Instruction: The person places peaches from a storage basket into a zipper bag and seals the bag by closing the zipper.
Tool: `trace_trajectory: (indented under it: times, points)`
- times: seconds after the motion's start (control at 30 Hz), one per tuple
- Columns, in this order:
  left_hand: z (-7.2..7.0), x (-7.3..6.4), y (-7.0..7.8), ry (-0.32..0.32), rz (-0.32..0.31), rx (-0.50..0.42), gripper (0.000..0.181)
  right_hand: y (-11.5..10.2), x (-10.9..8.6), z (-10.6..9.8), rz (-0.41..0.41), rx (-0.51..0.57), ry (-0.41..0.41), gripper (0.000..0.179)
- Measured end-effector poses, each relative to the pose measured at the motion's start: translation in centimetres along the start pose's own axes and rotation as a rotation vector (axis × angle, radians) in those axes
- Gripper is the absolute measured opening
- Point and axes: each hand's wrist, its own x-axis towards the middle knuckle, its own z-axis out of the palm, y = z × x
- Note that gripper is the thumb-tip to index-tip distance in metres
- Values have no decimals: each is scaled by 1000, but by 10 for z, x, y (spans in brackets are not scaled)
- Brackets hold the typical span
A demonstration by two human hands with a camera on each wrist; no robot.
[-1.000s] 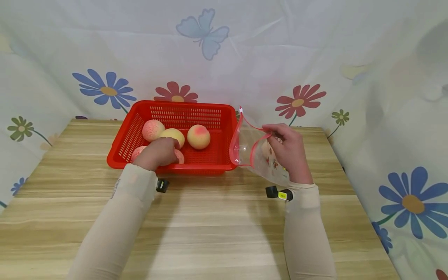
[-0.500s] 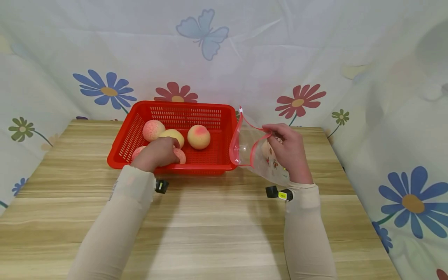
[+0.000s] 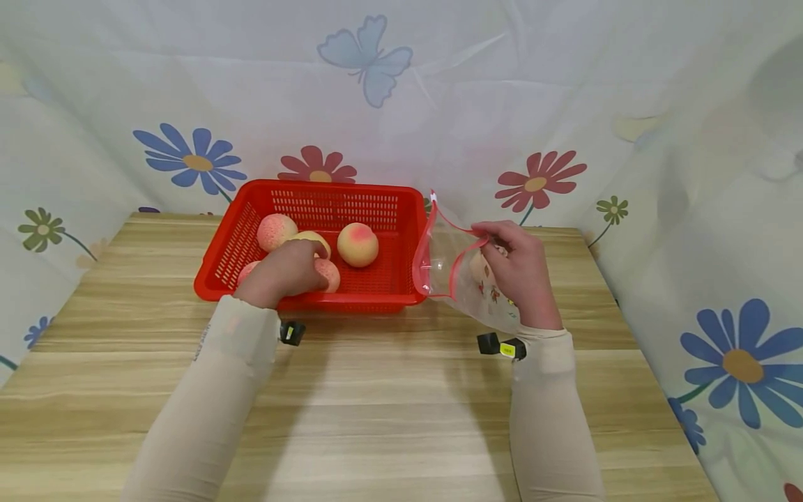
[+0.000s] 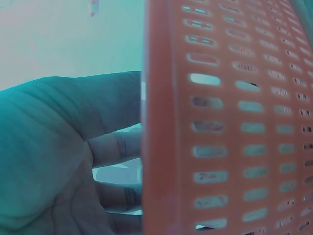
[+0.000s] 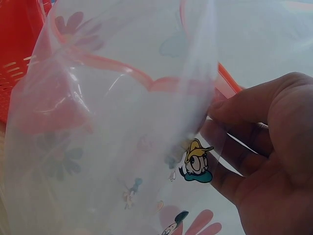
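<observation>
One peach (image 3: 329,274) in left hand (image 3: 284,272).

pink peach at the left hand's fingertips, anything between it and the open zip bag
Yes: the right wall of the red basket stands between the pink peach and the zip bag in the right hand.

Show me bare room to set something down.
Free: table between the sleeves, before the basket; table left of the basket; basket floor right of its rightmost peach. Crowded: the basket's left half, with peaches and left hand; right of the basket, bag and right hand.
</observation>
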Motion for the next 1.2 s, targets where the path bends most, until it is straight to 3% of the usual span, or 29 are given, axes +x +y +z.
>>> trace_trajectory:
  times: [0.9, 1.2]
  points:
    - [-7, -14, 24, 84, 96, -16, 75, -1, 0, -1, 19, -8, -8, 26]
    - [-8, -17, 33, 140, 114, -32, 76, -2, 0, -1, 21, -8, -10, 26]
